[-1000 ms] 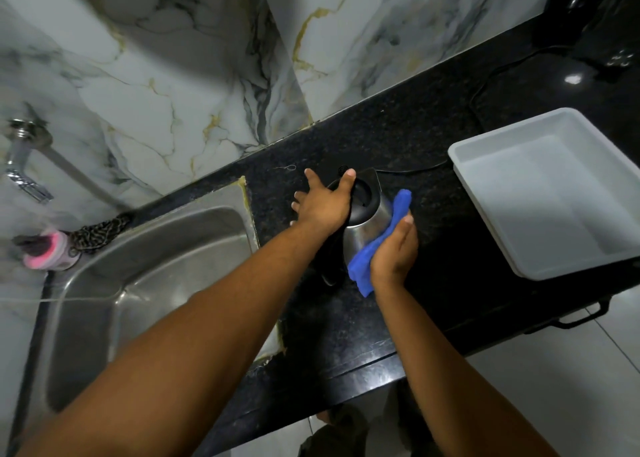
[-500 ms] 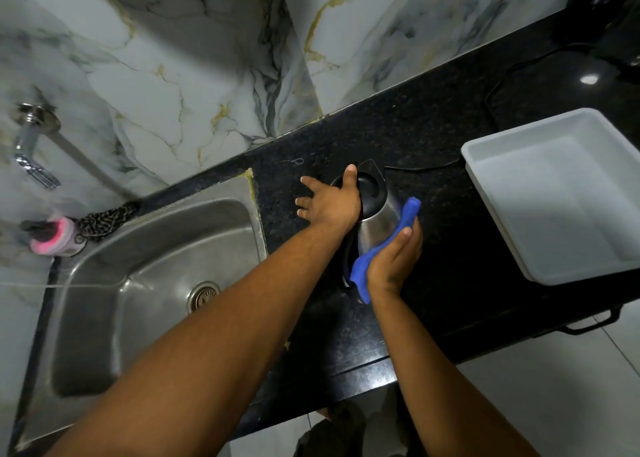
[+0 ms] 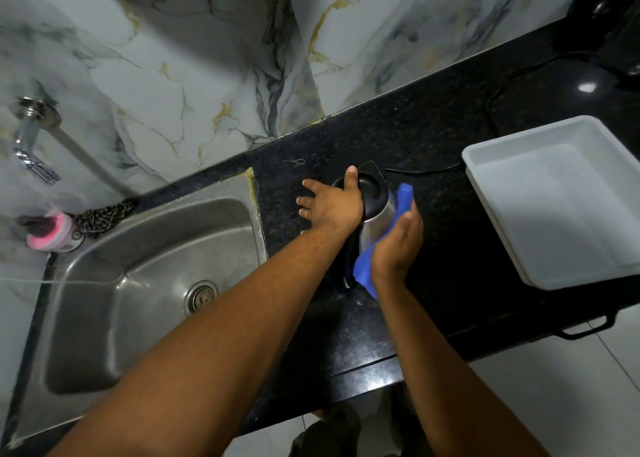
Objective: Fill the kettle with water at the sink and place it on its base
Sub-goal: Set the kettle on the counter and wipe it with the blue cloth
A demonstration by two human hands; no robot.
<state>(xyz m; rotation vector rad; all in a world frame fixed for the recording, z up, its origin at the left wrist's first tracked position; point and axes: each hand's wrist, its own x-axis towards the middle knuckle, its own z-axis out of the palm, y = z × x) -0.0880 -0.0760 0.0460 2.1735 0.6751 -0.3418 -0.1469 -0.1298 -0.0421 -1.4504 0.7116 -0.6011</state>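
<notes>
A steel kettle [image 3: 375, 214] with a black lid stands on the black counter [image 3: 433, 234], just right of the sink [image 3: 145, 276]. My left hand [image 3: 332, 205] rests on its lid, thumb over the top and fingers spread to the left. My right hand [image 3: 398, 245] presses a blue cloth [image 3: 367, 266] against the kettle's right side. The kettle's base is hidden under it; a black cord [image 3: 426, 170] runs off to the right. A wall tap [image 3: 33, 144] sits at the far left above the sink.
A white plastic tray [image 3: 554, 200] lies on the counter to the right. A pink scrubber [image 3: 52, 233] and a patterned cloth [image 3: 104, 214] sit at the sink's back left corner. A black object [image 3: 602, 2] stands at the far right. Marble wall behind.
My right hand and the blue cloth have slid a little along the kettle's side. My left hand stays on the lid. The view has shifted slightly.
</notes>
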